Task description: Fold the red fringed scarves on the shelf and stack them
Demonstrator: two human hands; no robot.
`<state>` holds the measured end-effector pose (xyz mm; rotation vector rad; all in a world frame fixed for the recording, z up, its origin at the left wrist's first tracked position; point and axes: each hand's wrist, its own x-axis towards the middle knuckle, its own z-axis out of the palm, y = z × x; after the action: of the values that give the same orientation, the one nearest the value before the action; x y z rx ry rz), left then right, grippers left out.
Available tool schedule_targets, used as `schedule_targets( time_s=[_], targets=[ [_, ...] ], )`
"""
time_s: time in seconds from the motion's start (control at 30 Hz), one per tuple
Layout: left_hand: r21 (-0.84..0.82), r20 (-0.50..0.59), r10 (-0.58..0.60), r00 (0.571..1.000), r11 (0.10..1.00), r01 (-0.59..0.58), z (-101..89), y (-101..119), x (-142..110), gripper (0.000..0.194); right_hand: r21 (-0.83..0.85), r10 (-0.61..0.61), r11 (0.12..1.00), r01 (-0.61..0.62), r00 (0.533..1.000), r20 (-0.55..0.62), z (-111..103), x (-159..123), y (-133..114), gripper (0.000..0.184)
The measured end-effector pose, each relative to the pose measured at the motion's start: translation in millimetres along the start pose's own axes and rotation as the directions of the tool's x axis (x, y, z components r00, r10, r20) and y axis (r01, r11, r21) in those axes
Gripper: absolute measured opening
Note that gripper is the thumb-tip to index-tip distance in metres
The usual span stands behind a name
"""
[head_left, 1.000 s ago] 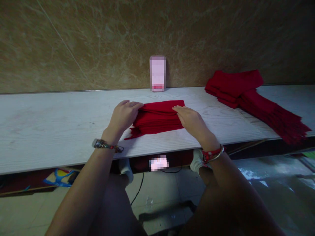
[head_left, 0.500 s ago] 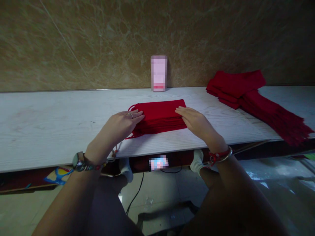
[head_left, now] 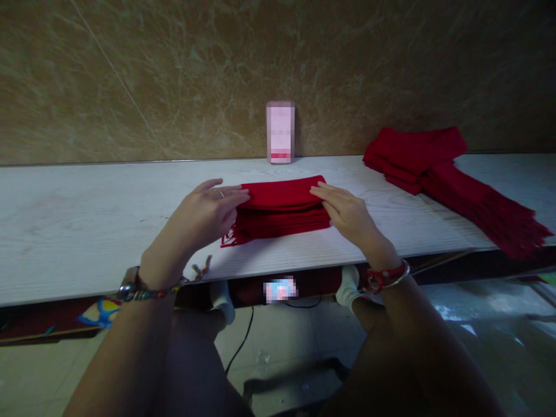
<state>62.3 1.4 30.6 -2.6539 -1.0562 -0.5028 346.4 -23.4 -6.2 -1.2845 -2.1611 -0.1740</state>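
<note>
A folded red scarf [head_left: 282, 194] lies crosswise on the white bench top, with fringe showing at its near left corner. My left hand [head_left: 208, 211] is closed on the scarf's left end, its fingers over the top and the thumb partly hidden below. At the opposite end, my right hand [head_left: 347, 208] has its fingers over the edge and grips the upper fold; its thumb is hidden. Between the hands, the near edge of the top fold stands slightly off the layers beneath. The stacked folds show along the near side.
Another red scarf [head_left: 417, 156], loosely folded with a fringed end, lies to the right. A phone-like object [head_left: 280, 133], blurred out, leans on the brown marbled wall [head_left: 174, 75]. Below the near edge of the white bench top [head_left: 65, 231] is a blurred screen [head_left: 281, 289] and a black cable.
My left hand has shifted left and lifted from lying flat, its far finger now raised. The scarf's top fold has risen a little from the layers below. My right hand has barely moved.
</note>
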Motion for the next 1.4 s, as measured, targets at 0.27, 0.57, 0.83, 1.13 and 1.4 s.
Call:
schedule_targets(
  time_s=[0.27,0.57,0.83,1.13,1.4],
  targets=[
    [-0.014,0.219,0.062,0.974,0.998,-0.06,4.1,-4,-1,0.034,0.066,-0.033,0.998,0.025,0.992,0.125,-7,-2,-1,0.036],
    [-0.05,-0.022,-0.206,0.978,0.978,0.204,29.6,40,36,0.042,0.031,0.108,0.994,-0.106,0.991,-0.075,3,23,-15,0.039],
    [-0.007,0.313,-0.301,0.901,0.948,0.319,47.4,45,39,0.049,-0.037,0.277,0.961,-0.274,0.952,0.134,29,17,9,0.046],
    [0.004,0.149,-0.258,0.955,0.965,0.26,41.6,54,36,0.047,-0.07,0.349,0.935,-0.349,0.937,-0.004,4,17,4,0.054],
    [-0.007,0.3,-0.303,0.904,0.947,0.32,43.6,56,44,0.052,-0.152,0.282,0.955,-0.254,0.938,0.2,19,23,-31,0.045]
  ],
)
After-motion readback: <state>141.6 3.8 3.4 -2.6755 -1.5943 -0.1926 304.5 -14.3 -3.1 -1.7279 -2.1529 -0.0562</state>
